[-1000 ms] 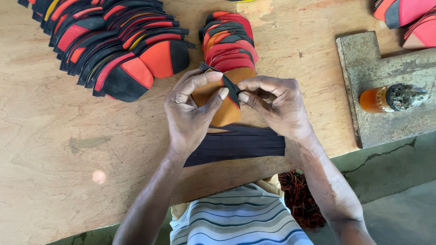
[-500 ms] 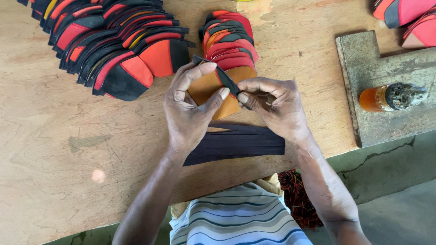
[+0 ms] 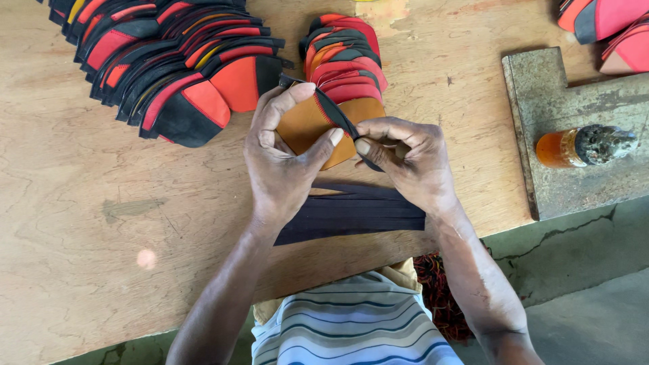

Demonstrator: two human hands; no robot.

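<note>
Both hands now pinch higher — left hand [image 3: 280, 159] holds the tan piece [image 3: 307, 125], right hand [image 3: 405, 159] presses the black strip [image 3: 336, 113] along its edge — bare tabletop [image 3: 88, 203] left.

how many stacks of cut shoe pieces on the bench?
3: a big fanned row of red-and-black leather pieces top left, a smaller red pile above the hands, and a partly cropped pink-red pile top right. More may lie outside the frame.

On the counter [image 3: 101, 203], a fanned row of pieces [image 3: 176, 67] lies left of a stack [image 3: 345, 61]; strips [image 3: 351, 213] lie nearest; a bottle [image 3: 581, 145] rests on a slab [image 3: 574, 189] at right.
</note>
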